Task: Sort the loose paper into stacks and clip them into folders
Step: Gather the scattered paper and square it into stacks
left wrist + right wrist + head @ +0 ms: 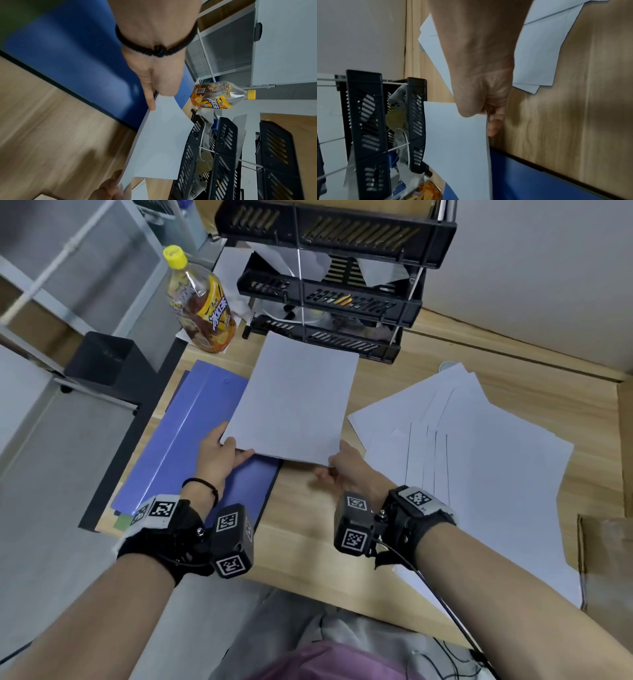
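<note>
A squared-up stack of white paper [294, 402] hangs above the desk, held at its two near corners. My left hand [222, 453] pinches the near left corner, thumb on top and fingers under. My right hand [339, 463] pinches the near right corner. The stack [159, 142] overlaps the right side of an open blue folder [185, 440] lying flat on the desk's left part. The same stack [455, 146] shows edge-on in the right wrist view, above the folder [530, 180]. Loose white sheets [472, 460] lie spread over the desk to the right.
A black three-tier letter tray [339, 285] stands at the back of the wooden desk [308, 529]. A yellow-capped iced tea bottle [202, 306] stands at the back left. A brown cardboard piece [606, 559] lies at the right edge. A black bin [102, 361] sits on the floor left.
</note>
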Action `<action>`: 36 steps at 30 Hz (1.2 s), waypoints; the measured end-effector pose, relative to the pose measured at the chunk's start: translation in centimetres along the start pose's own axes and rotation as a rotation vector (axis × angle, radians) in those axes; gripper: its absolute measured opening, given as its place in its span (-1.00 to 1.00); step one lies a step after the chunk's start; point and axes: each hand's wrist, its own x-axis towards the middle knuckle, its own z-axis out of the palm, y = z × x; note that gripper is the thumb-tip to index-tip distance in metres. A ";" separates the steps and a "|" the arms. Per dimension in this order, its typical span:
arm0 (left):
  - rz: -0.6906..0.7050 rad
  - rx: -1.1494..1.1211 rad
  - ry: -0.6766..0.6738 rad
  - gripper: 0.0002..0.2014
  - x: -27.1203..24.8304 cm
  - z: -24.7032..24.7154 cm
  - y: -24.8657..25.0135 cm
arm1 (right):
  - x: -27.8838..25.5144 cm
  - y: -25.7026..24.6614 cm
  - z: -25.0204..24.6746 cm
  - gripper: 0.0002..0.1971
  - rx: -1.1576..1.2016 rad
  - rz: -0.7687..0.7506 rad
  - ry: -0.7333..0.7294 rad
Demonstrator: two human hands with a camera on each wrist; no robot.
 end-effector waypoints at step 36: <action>-0.239 0.507 -0.640 -0.17 -8.3 28.4 1.4 | -8.0 10.9 -25.2 -0.41 -0.546 -0.018 0.535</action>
